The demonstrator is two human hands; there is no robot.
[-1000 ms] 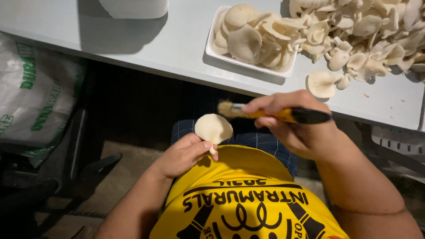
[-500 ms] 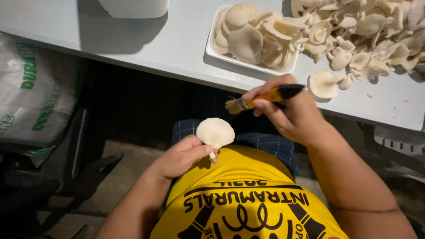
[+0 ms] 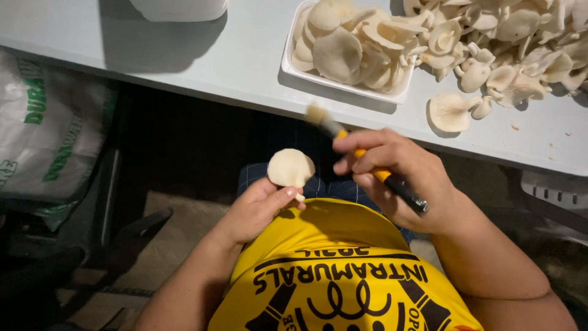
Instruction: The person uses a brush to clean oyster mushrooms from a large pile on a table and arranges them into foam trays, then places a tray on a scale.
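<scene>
left hand (image 3: 257, 211) fingertips pinch pale round mushroom cap (image 3: 291, 167) by its stem | light, soft, bruises easily | right hand (image 3: 392, 178) fingers wrapped around orange-handled brush (image 3: 367, 162) just beside cap

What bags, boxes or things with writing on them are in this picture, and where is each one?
Sack: on the left under the table edge, bulging, white with green print.
Tray: on the table at top middle, shallow white rectangle heaped with pale mushrooms.
Container: at the table's top edge, white and plain, mostly cut off.
Shirt: worn by the person at the bottom, yellow with black print.
</scene>
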